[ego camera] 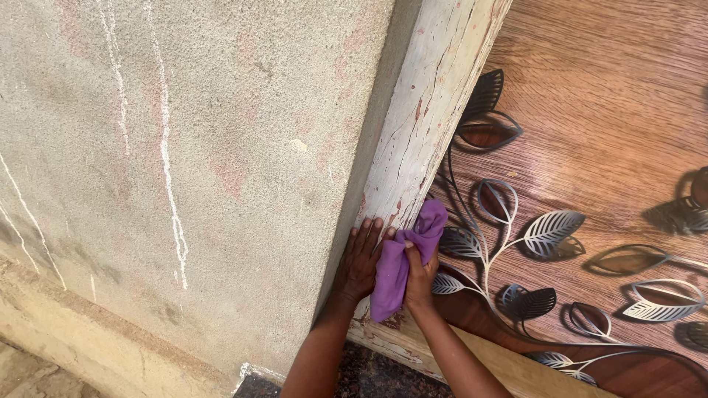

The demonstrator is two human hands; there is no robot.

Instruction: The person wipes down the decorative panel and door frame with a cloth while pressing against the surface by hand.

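Head view, looked down at a door corner. Left hand lay flat on white painted wooden door frame, fingers spread wide, held nothing, fingertips near the frame's cracked paint. Right hand gripped purple cloth, fingers closed around its middle. Cloth bunched, upper end pressed against the frame's right edge where frame met door, lower end hung down between the two hands. Cloth touched left hand's side too.

Frame ran diagonally from top right down to near centre, paint chipped, reddish patches showing. Left of frame: rough grey plastered wall with white drip streaks and faint pink stains. Right of frame: brown wood-grain door with silver and dark leaf pattern, stems curved down toward near right. Right hand sat just over the leaf pattern's left edge. Pale strip along door's bottom edge, near right. Dark speckled floor between the forearms, near edge. Concrete ledge at wall's base, near left.
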